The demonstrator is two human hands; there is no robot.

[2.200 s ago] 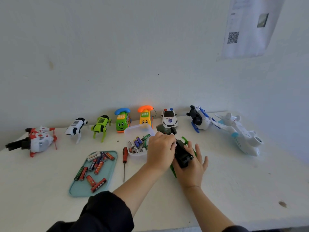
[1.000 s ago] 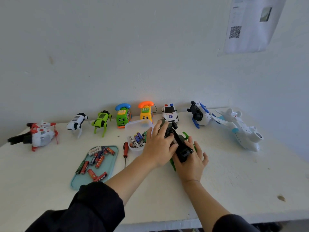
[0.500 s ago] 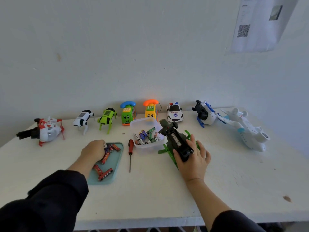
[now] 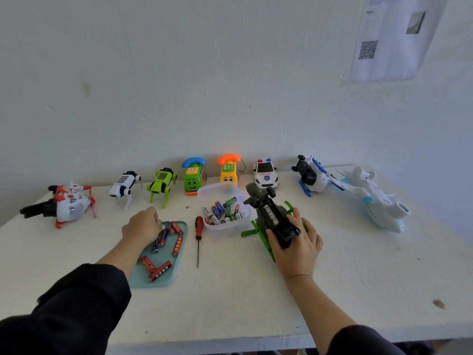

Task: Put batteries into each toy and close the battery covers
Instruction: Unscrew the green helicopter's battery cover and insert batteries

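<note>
Nearest the front edge of the table (image 4: 230, 303): both forearms reach in.

Left hand (image 4: 142, 225) is over the far end of the teal tray (image 4: 143, 280), fingers curled down among the loose batteries (image 4: 176, 245); whether it has one pinched, I cannot tell. About eight red or dark cells show on the tray.

Right hand (image 4: 297, 244) grips the green helicopter toy (image 4: 273, 221), which lies belly-up near the table's middle with its battery bay open and at least one cell seated. Cover not on, not seen.

One red-handled screwdriver (image 4: 198, 234) lies between the tray and the clear tub (image 4: 222, 226), which holds roughly a dozen more batteries.

Far edge, along the wall: eight other toys (image 4: 265, 172) in a row. Their battery covers cannot be seen.

Judgement: the helicopter is mid-fill; more cells and closing remain.
</note>
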